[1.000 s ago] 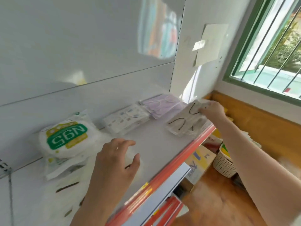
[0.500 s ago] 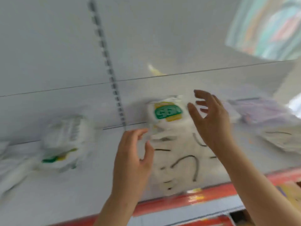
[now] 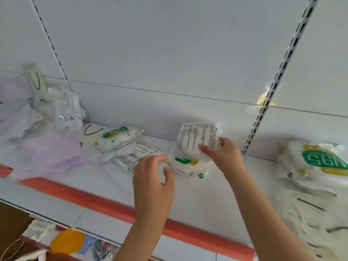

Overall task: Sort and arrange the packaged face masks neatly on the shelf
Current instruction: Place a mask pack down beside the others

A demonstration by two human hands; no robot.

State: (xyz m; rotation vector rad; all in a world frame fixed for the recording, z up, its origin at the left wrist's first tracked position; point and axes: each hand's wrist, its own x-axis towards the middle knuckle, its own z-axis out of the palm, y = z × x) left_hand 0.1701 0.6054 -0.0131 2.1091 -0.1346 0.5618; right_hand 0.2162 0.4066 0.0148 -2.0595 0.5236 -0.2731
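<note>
Right hand (image 3: 224,157) grips printed mask pack (image 3: 197,140) | left hand (image 3: 152,178) pinches wrapper | N95 pack (image 3: 320,162) right

Hands: two, a left hand (image 3: 153,182) and a right hand (image 3: 224,157), both over the shelf (image 3: 207,200).
N95 packs with green labels: one readable pack (image 3: 318,162) at the shelf's right end.
Lilac mask packs: one clear pack (image 3: 50,153) at the shelf's left; others too blurred to count.
</note>
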